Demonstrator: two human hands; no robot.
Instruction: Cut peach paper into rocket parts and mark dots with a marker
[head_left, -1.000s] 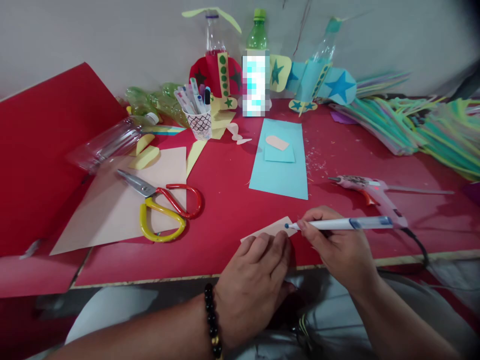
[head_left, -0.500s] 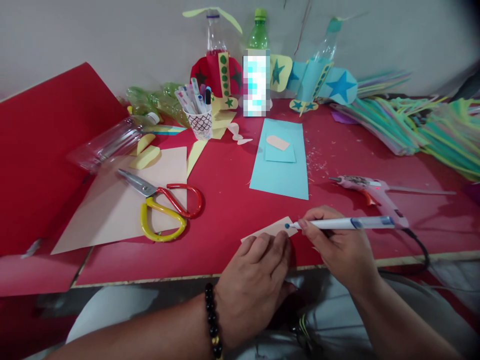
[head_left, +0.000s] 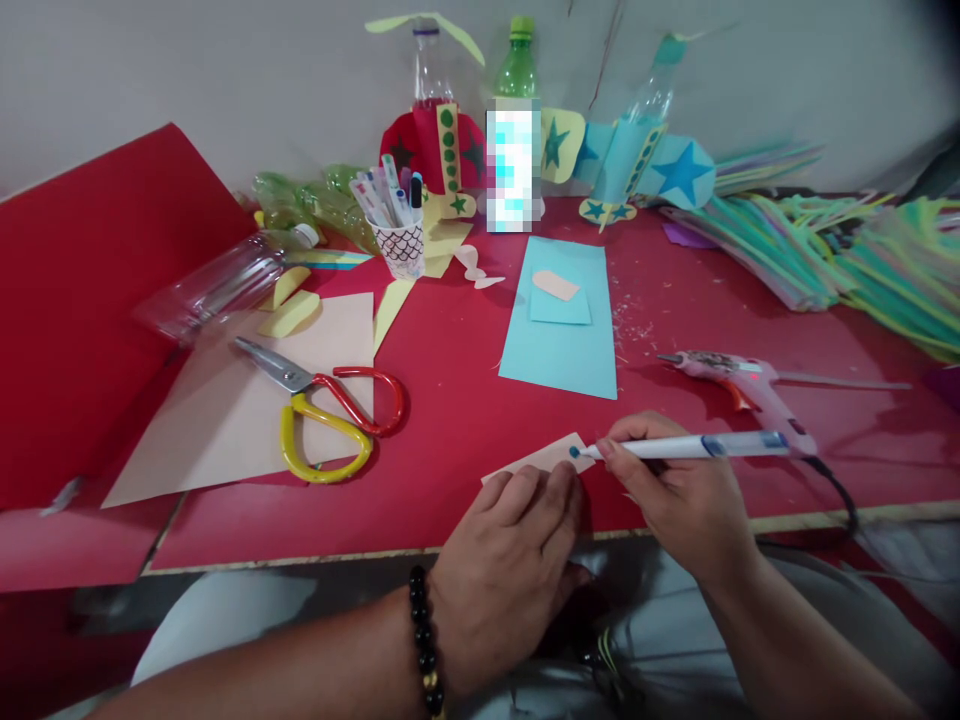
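Observation:
Across a narrow pale pink paper strip (head_left: 536, 460) near the table's front edge lies my left hand (head_left: 517, 540), its fingers bent together and holding the strip down. The fingertips and the strip's lower part are hidden. A white and blue marker (head_left: 667, 447) is pinched in my right hand (head_left: 679, 490), lying nearly level, its tip touching a blue dot near the strip's right end. Beyond the strip is a light blue paper sheet (head_left: 559, 370), bearing a smaller blue piece and a rounded pink piece (head_left: 556, 286).
Scissors (head_left: 300, 385) lie on a pink sheet (head_left: 187, 420) at left. A glue gun (head_left: 750, 385) with a cord rests at right. Behind stand a cup of markers (head_left: 400, 248) and decorated bottle planes (head_left: 435, 140). Colourful strips (head_left: 795, 250) are piled at back right.

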